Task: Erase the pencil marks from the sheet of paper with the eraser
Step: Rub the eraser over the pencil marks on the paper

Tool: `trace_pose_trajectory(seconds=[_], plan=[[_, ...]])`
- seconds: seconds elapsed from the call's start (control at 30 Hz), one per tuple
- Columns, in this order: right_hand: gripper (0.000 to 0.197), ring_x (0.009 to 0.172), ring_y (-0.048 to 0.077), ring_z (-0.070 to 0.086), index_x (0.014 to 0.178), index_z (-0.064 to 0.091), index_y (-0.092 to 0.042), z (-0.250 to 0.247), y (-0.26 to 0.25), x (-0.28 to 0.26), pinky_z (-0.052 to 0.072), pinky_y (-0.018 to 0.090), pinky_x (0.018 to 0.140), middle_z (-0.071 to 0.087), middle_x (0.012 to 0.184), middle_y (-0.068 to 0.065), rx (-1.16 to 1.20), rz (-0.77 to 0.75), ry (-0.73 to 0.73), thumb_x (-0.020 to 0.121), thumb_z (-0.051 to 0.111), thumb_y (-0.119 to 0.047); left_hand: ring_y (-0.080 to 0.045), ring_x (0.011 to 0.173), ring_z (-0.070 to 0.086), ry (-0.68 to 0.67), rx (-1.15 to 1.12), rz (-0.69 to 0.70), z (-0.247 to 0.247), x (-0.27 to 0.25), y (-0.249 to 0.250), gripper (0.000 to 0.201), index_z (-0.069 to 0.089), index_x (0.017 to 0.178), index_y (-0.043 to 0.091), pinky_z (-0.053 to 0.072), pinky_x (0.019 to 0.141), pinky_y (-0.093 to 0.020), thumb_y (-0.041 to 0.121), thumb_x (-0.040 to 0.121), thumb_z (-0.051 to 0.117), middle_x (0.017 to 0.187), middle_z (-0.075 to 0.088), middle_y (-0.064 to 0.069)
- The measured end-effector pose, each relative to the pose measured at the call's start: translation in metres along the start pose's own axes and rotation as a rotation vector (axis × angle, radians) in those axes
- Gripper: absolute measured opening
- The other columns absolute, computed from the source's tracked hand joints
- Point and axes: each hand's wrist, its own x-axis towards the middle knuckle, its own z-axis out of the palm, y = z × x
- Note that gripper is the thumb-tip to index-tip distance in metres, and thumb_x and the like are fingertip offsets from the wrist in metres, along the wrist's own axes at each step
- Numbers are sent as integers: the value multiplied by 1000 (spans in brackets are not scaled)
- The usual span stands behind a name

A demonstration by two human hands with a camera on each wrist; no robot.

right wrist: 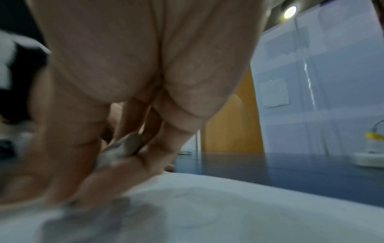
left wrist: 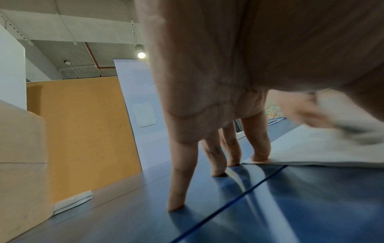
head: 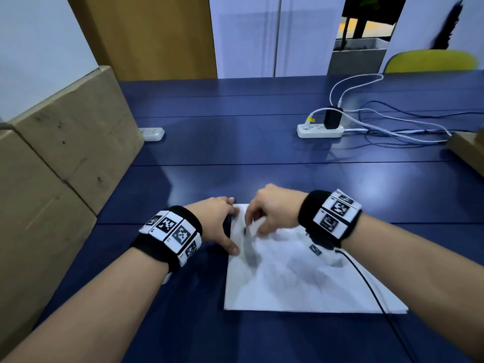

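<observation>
A white sheet of paper [head: 301, 284] lies on the blue table, with a dark grey pencil smear [head: 250, 251] near its left edge. My right hand [head: 272, 209] pinches a small whitish eraser [right wrist: 122, 149] and presses it down on the sheet by the smear; hand and eraser are motion-blurred. My left hand [head: 217, 221] holds the sheet's left edge with straight spread fingers [left wrist: 259, 148], one fingertip on the paper corner and the others on the table. The paper [left wrist: 311, 151] and the blurred right hand with the eraser [left wrist: 349, 115] show at right in the left wrist view.
Cardboard boxes [head: 60, 158] stand along the table's left side. A white power strip [head: 320, 129] with a black charger and loose cables [head: 392, 127] lies at the back right. Another white strip [head: 152, 133] lies at back left. A black cable [head: 372, 292] crosses the paper's right side.
</observation>
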Motion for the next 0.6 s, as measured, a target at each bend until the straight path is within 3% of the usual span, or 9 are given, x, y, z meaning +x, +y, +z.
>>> trace_pose_trajectory(seconds=[0.07, 0.1, 0.2, 0.27, 0.37, 0.47, 0.6], plan=[[26, 63, 22, 71, 97, 77, -26, 2, -5, -8, 57, 30, 69, 59, 56, -23, 17, -51, -112, 72, 81, -19, -19, 135, 39, 0, 1, -6, 0, 1, 1, 91, 55, 130, 17, 35, 104, -24, 62, 56, 84, 151, 35, -2], [25, 63, 22, 70, 96, 77, -26, 0, -6, -6, 57, 29, 69, 59, 56, -22, 2, -61, -98, 72, 81, -19, -19, 135, 39, -3, 0, -9, -1, 1, 1, 91, 56, 128, 17, 36, 104, -24, 63, 55, 84, 151, 36, -2], [23, 64, 19, 63, 98, 76, -23, -11, 5, 11, 50, 25, 69, 62, 67, -11, -40, 5, 101, 76, 77, -19, -19, 135, 40, -5, 2, -10, -3, 1, 3, 98, 53, 134, 18, 35, 108, -27, 64, 54, 83, 151, 36, -4], [19, 60, 17, 66, 95, 75, -22, -14, 11, 17, 53, 26, 67, 69, 70, -6, 13, 51, 153, 77, 76, -19, -19, 134, 41, 0, 5, -10, -4, 0, 6, 98, 53, 136, 17, 34, 107, -24, 63, 55, 83, 152, 36, -4], [23, 66, 21, 71, 95, 76, -27, -5, 7, 6, 57, 28, 70, 60, 74, -14, 5, 38, 41, 73, 80, -21, -21, 132, 43, -11, -1, -22, -5, -1, 8, 93, 57, 130, 14, 36, 106, -25, 62, 56, 84, 147, 41, -6], [23, 54, 17, 69, 88, 73, -32, 1, -7, -6, 59, 30, 68, 56, 71, -17, 21, -19, -131, 72, 82, -20, -21, 126, 47, -11, 9, -31, -6, -1, 8, 87, 62, 119, 12, 41, 103, -32, 64, 53, 84, 136, 48, -6], [20, 52, 13, 64, 95, 74, -24, -13, 6, 7, 56, 26, 67, 62, 69, -12, 2, 63, 85, 77, 77, -17, -22, 138, 36, -27, -5, -13, -5, -1, 8, 98, 48, 139, 13, 31, 111, -26, 59, 60, 84, 153, 31, -9]])
